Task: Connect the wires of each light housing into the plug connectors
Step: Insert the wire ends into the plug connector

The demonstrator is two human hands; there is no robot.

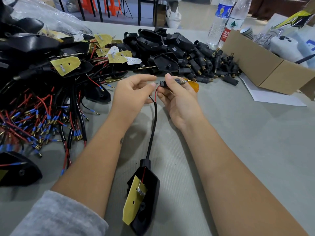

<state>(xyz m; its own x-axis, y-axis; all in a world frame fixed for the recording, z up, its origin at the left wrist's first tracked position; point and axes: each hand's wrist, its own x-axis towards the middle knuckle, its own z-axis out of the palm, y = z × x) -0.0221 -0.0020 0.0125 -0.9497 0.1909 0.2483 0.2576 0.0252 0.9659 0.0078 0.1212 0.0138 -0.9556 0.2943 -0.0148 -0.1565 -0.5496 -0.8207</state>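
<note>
Holding the plug connector [163,83] pinched in the right hand [177,97] keeps its socket end turned toward the left hand [131,94], which pinches the wire tip right at that opening, looks like it's feeding it in. The red wire [157,91] loops between the two hands. The light housing [144,198] just lies on the desk [247,133] near the person, cable slack, so nothing tugs. Spare connectors [213,65] are heaped further back, within reach for later.
</note>
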